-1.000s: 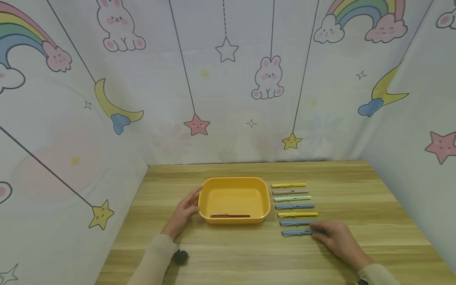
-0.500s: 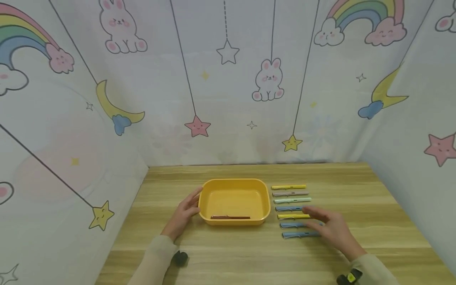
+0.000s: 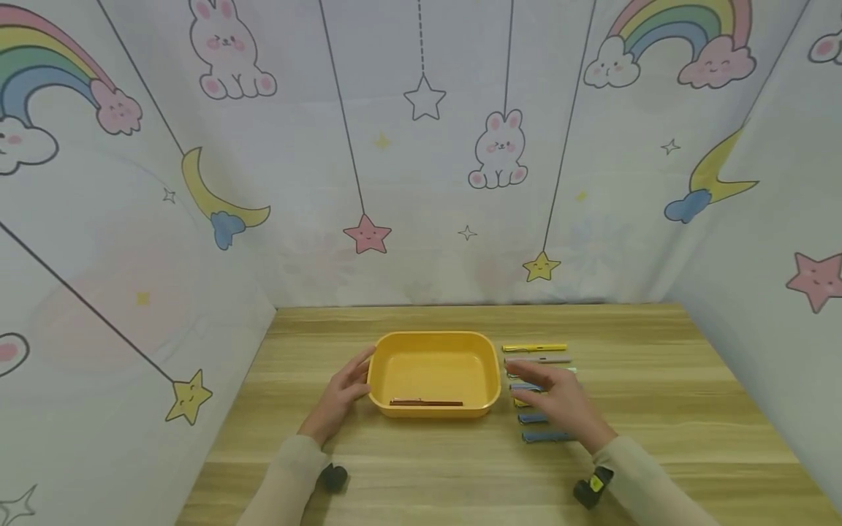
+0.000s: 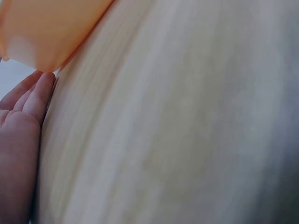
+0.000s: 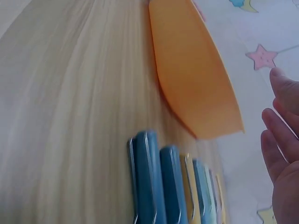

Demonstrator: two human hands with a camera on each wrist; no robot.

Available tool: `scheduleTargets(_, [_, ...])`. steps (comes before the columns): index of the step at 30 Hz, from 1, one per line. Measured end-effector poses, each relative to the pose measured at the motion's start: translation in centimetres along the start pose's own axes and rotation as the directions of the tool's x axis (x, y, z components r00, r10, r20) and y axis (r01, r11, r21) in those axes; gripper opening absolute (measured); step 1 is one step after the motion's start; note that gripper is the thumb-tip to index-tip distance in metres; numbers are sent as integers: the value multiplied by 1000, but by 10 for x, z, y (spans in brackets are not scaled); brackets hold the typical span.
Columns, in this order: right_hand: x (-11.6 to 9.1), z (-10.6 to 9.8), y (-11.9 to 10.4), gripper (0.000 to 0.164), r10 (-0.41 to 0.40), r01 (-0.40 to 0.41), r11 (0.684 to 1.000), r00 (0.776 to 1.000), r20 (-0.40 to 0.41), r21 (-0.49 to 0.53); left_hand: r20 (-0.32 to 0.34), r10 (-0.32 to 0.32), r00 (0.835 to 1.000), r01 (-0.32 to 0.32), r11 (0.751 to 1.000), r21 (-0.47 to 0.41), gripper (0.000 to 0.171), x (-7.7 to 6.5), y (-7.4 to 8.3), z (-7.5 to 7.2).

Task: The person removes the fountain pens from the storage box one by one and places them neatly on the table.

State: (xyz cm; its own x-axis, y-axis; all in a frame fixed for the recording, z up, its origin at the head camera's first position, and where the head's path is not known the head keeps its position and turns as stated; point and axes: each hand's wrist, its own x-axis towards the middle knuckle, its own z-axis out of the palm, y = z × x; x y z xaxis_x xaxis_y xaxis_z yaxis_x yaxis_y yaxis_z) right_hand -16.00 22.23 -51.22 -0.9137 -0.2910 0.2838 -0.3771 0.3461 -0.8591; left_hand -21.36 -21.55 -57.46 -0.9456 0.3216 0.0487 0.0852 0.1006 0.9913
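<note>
A yellow rectangular tray (image 3: 434,412) stands on the table, with one dark red pen (image 3: 426,402) lying along its near side. At its left end, my left hand (image 3: 337,400) touches the wall with extended fingers; the left wrist view shows those fingertips against the tray's orange-looking side (image 4: 56,32). My right hand (image 3: 566,402) is above the row of pens right of the tray, fingers spread and holding nothing. It partly covers the middle pens. Clear of it are the far yellow pen (image 3: 535,348) and part of the nearest blue pen (image 3: 546,437).
The pens lie side by side with clips at their left ends, close to the tray's right wall (image 5: 191,70). Cartoon-printed cloth (image 3: 421,183) encloses the wooden table (image 3: 421,475) at the back and sides. A dark device (image 3: 592,488) sits on the right wrist.
My right hand has lifted from the nearest blue pens and moved left and away from me, over the row toward the tray. My left hand has stayed at the tray.
</note>
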Motion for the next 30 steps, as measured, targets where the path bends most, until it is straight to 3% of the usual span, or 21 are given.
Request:
scheduleTargets(5, [22, 20, -5, 47, -55, 55, 998, 996, 65, -1, -2, -8, 1000, 8, 1000, -6, 69, 0, 0, 0])
scheduleTargets(15, [57, 60, -22, 46, -1, 5, 1000, 976, 218, -17, -6, -5, 1000, 5, 1000, 12, 69, -1, 2, 1])
scheduleTargets(30, [93, 92, -29, 41, 55, -8, 993, 919, 390, -122, -3, -2, 1000, 2, 1000, -2, 68, 0, 1, -1])
